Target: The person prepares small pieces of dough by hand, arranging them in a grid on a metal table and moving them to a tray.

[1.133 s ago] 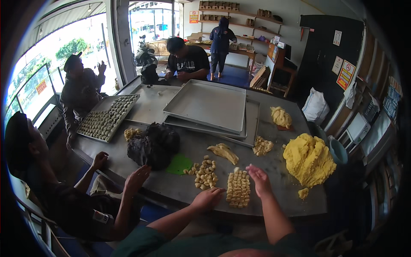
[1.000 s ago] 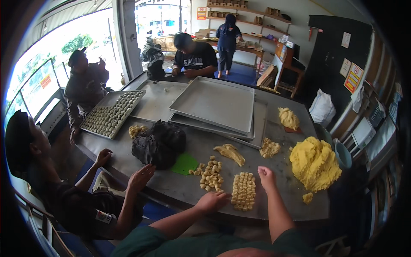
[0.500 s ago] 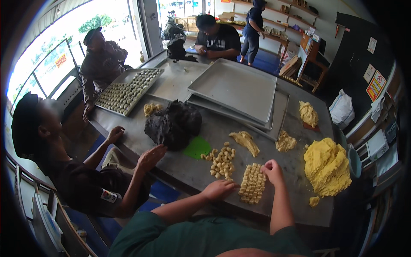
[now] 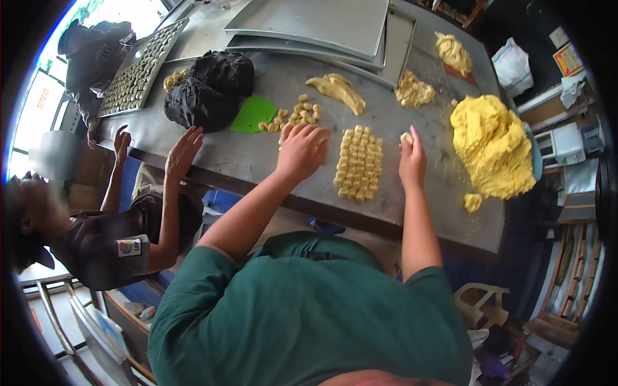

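Note:
My left hand (image 4: 302,149) reaches over the near edge of a loose pile of small pale dough pieces (image 4: 301,114). Its fingers are bent and a little apart, and what lies under the palm is hidden. To the right of the neat block of dough pieces (image 4: 358,164), set in close rows, is my right hand (image 4: 412,161). It pinches one small dough piece (image 4: 406,137) between thumb and fingers, just off the block.
Beyond lie a green scraper (image 4: 253,114), dark dough (image 4: 209,90) and a pale dough strip (image 4: 338,92). Yellow dough (image 4: 492,148) sits at right, stacked metal trays (image 4: 309,22) at the back. A co-worker's hand (image 4: 185,151) is at the table's left edge.
The view has tipped downward. My left hand has lifted from flat beside the pile to bent over its near edge. My right hand has left the block's edge and shifted right, holding a dough piece.

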A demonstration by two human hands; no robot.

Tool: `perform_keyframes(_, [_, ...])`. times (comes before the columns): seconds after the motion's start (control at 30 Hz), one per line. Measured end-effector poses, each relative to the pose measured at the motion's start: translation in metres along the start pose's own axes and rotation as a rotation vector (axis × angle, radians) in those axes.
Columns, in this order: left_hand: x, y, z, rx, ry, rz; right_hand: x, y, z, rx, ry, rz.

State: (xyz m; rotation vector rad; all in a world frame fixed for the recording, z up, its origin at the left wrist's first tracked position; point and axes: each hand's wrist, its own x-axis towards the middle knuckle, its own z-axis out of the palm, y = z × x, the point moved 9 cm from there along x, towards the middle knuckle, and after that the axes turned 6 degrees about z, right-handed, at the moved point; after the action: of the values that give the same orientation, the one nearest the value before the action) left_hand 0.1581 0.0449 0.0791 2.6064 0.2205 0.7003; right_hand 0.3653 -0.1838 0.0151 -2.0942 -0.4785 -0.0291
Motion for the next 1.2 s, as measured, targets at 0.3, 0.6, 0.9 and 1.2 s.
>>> perform_keyframes(0.3, [0.054,-0.013,0.087,0.235,-0.368,0.048,0.003,-0.011,0.003,-0.066,0.038,-0.242])
perform_keyframes(0.6, [0.05,-0.007,0.086,-0.055,-0.538,-0.149,0.011,0.02,0.006,0.239,-0.053,0.166])
perform_keyframes(0.9, [-0.061,0.025,0.035,-0.389,-0.15,0.014,0.014,0.013,-0.004,0.057,0.038,-0.052])
perform_keyframes(1.2, [-0.069,0.028,0.021,-0.309,-0.177,-0.031,-0.005,-0.074,0.059,0.959,-0.444,0.118])
